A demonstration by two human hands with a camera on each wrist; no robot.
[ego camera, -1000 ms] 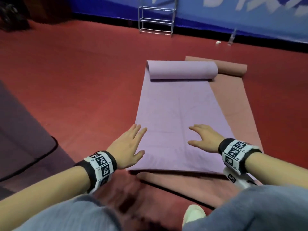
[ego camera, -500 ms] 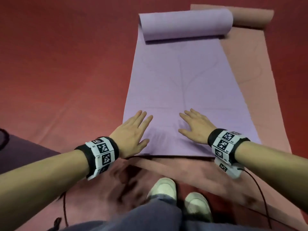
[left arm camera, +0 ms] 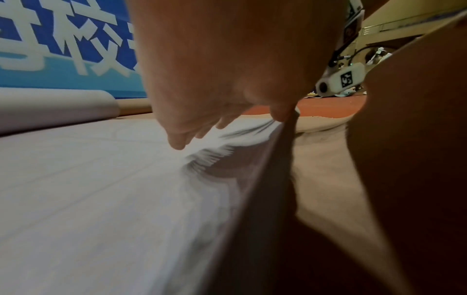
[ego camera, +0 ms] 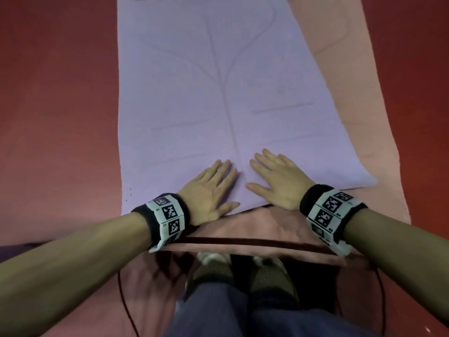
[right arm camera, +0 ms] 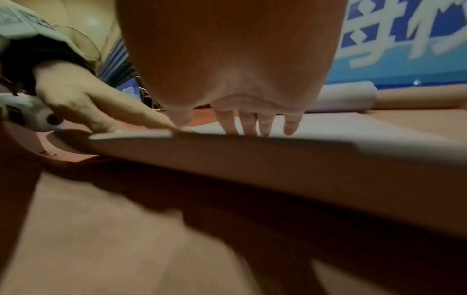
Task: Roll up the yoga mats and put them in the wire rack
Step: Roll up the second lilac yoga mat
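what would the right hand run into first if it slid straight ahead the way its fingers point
Probably only flat purple mat at first; the right hand lies on it, fingers pointing up its length. The first obstacle would likely be the mat's own rolled far end, though depth is unclear.

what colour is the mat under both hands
Light purple mat, with faint line markings; clearest in the head view.

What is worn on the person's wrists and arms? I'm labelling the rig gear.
Forearms bare, no sleeves. Left hand and right hand are bare too. Each wrist has a black band with white square-code markers; thin dark cable trails below.
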